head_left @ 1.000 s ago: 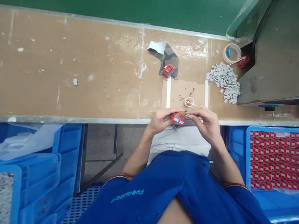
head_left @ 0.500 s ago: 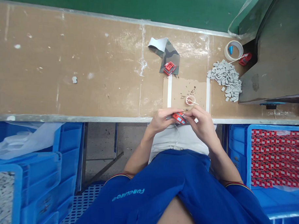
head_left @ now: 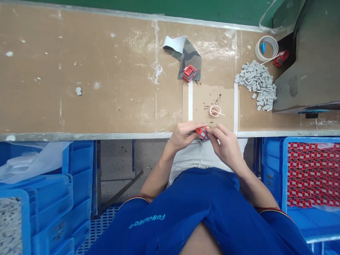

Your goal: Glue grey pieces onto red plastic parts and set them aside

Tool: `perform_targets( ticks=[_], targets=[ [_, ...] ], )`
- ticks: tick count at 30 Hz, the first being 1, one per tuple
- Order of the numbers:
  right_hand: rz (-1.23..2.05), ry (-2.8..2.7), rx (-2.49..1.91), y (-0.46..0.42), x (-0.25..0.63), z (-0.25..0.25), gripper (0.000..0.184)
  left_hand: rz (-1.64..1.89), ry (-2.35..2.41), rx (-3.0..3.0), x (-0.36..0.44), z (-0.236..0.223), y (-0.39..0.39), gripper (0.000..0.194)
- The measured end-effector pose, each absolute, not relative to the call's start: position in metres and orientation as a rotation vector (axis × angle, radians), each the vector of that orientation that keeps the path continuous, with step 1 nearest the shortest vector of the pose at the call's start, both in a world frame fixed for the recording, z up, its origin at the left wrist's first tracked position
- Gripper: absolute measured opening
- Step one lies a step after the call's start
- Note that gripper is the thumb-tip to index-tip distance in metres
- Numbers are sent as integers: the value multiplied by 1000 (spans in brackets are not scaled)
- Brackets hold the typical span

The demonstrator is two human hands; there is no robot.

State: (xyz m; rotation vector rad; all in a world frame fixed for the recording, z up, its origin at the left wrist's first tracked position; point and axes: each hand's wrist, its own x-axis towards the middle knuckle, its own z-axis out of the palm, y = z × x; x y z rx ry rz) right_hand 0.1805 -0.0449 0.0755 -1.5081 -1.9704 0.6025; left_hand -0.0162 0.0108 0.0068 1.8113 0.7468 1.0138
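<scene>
Nearest, a blue shirt (head_left: 167, 205) is filling the foreground, and at the right a blue crate (head_left: 284, 176) is holding rows of red parts (head_left: 316, 173).

Farther out, at the table's (head_left: 118, 84) near edge, the left hand (head_left: 183, 136) is keeping a firm grip on a red toy vehicle (head_left: 202, 132), thumb and fingers closing around its left end. The right hand (head_left: 224, 143) is bringing its thumb and fingertips together at the vehicle's right end, touching it; I cannot tell whether that grip is pinching the vehicle or a small piece.

Just beyond the hands, a small cup (head_left: 212, 113) is standing on a cardboard sheet (head_left: 200, 102), a thin stick (head_left: 221, 113) leaning out of it.

Beyond that, grey pieces (head_left: 256, 84) are lying heaped at the right, and a red-and-grey toy part (head_left: 189, 73) is resting on a camouflage strip (head_left: 191, 55). Farthest, a tape roll (head_left: 257, 50) is encircling a blue cone (head_left: 262, 47).
</scene>
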Motion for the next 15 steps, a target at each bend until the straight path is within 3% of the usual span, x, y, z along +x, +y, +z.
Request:
perform_targets(
  ticks=[7, 12, 15],
  targets=[
    [833, -1755, -1384, -44, 189, 70, 10, 989, 634, 1744, -18, 7, 14, 31],
    [627, -1658, -1359, -45, 180, 65, 9, 1000, 726, 1541, -15, 4, 9, 61],
    [528, -1646, -1378, -45, 174, 60, 10, 1000, 764, 1525, -14, 5, 8, 55]
  ],
)
